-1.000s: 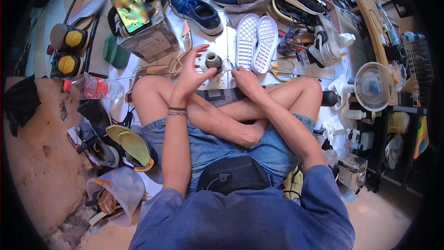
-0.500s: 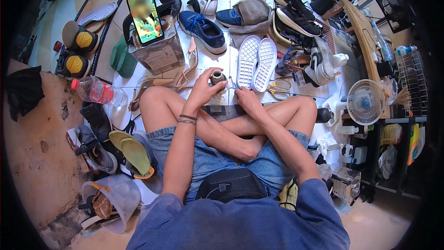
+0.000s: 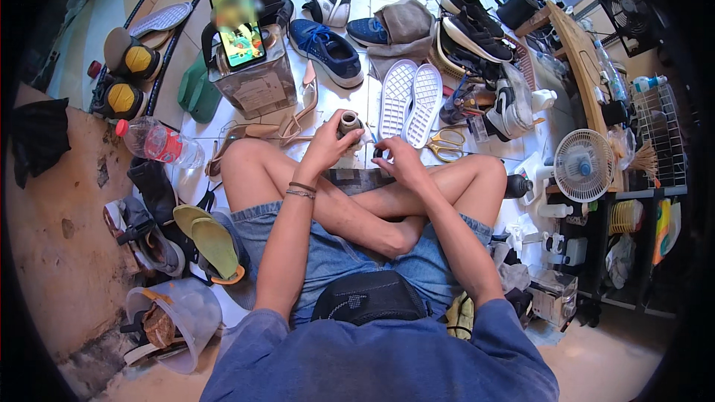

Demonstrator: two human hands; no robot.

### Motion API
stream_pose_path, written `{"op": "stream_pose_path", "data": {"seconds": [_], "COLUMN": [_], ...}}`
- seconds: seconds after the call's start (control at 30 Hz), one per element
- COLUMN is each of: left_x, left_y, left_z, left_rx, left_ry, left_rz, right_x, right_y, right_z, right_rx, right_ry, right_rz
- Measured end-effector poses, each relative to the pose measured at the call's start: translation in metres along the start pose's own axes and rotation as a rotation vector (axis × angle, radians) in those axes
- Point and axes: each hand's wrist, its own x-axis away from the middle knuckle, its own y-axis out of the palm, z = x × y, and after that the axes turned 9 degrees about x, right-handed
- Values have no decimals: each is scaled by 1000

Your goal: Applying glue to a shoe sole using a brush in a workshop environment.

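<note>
One small jar [image 3: 348, 123] within curled left grip [image 3: 329, 143], dark piece [image 3: 378, 153] pinched in right grip [image 3: 405, 161]

I see the left hand [image 3: 328, 141] gripping a small dark open-topped jar [image 3: 348, 122], while the right hand [image 3: 406, 164] pinches a small dark piece [image 3: 378, 154] I can't make out. Beyond it I have two white soles [image 3: 396, 98] beside gold-handled scissors [image 3: 448, 145], and a blue shoe [image 3: 326, 52] near a propped phone [image 3: 240, 33].

the left hand [image 3: 329, 141] hides part of the dark jar [image 3: 348, 124]
</note>
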Motion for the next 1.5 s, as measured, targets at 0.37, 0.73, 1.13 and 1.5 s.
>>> {"op": "stream_pose_path", "data": {"seconds": [0.37,0.73,1.13,1.5], "left_x": [1,-1,-2,1], "left_y": [-1,0,4,1], "left_z": [2,0,2,3], "left_rx": [52,-66,75,139], "left_ry": [-92,-130,-134,-168], "left_rz": [-23,-16,-80,-118], "right_x": [-53,-70,-81,-95], "right_y": [-52,-47,-81,-87], "right_z": [-52,-62,-65,-77], "right_rx": [-599,-137,3,286], "right_ry": [-79,-219,-290,-406], "right_rz": [206,89,-180,-289]}}
